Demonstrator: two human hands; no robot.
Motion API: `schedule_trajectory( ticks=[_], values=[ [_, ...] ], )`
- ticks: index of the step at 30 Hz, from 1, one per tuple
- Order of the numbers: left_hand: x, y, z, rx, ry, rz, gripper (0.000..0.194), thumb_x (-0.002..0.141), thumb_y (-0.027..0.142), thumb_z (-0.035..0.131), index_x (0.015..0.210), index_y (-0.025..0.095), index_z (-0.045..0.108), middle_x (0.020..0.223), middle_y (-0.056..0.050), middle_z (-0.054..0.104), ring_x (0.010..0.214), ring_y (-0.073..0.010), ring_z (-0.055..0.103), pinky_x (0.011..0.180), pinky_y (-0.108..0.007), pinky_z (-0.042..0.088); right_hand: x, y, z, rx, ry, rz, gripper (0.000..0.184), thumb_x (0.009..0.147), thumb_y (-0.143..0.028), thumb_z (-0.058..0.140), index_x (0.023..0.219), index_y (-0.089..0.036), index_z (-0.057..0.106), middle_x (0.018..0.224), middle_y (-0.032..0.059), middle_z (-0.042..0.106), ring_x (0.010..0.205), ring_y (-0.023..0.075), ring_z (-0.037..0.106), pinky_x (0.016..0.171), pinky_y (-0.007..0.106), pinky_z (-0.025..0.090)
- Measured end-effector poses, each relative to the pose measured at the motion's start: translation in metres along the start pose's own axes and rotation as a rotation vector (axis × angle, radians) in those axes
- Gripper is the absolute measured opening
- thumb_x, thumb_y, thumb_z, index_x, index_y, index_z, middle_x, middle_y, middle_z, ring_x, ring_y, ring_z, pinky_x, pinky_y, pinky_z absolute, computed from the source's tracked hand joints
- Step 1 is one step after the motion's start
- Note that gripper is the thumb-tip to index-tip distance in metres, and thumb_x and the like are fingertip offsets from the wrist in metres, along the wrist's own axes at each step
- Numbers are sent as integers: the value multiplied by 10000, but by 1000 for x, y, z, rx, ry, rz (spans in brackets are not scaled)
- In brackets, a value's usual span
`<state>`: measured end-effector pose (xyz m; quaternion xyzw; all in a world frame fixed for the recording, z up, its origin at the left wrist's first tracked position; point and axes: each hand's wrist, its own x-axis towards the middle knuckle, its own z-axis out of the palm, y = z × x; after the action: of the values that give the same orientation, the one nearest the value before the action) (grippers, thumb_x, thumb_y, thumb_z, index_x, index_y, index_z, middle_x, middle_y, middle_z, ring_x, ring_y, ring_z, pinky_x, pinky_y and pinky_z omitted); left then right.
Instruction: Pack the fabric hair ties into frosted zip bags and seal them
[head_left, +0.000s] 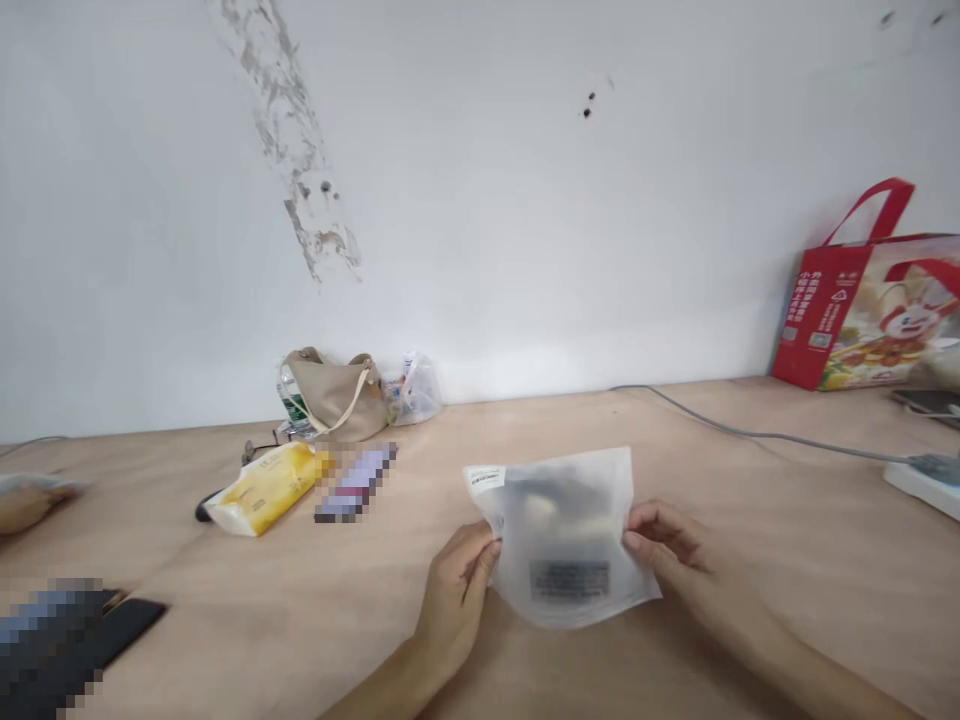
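A frosted white plastic pouch [564,530] with a dark item inside and a grey label stands tilted above the wooden table [720,520], held between both hands. My left hand [456,590] pinches its left edge with closed fingers. On the right edge, my right hand [671,555] grips with thumb and curled fingers. A small white sticker sits at the pouch's top left corner.
A yellow tissue pack [262,488] lies left of centre, with a beige bag [334,395] and a clear plastic bag [411,388] by the wall. A red shopping bag [862,300] stands far right, beside a grey cable [750,432] and white power strip [924,482]. Another person's hand [26,503] shows at far left.
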<state>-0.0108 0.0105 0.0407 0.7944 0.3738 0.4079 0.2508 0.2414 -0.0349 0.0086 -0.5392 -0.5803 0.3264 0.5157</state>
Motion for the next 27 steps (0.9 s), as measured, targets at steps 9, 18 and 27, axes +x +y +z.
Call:
schedule_trajectory(
  ticks=[9,18,27],
  values=[
    [-8,-1,-17,-2,-222,-123,324,894,405,470,870,179,701,880,-74,702,817,-244,631,815,-348,510,-10,-8,-14,-286,-210,-132,233,803,-279,518,989,-246,655,1051,63,681,978,276,610,896,412,449],
    [-3,-2,-15,-218,-138,-236,312,874,398,509,954,170,707,927,-54,722,879,-251,630,853,-319,475,-6,-10,-11,-247,-185,-166,258,932,-355,388,844,-232,597,819,32,656,790,205,601,741,314,467],
    [12,-1,-6,-296,95,-249,343,820,469,562,688,161,637,675,-7,626,743,-212,573,680,-257,435,8,-6,-11,-108,-50,-119,273,910,-441,444,816,-228,586,834,27,641,815,197,572,724,280,438]
  ],
)
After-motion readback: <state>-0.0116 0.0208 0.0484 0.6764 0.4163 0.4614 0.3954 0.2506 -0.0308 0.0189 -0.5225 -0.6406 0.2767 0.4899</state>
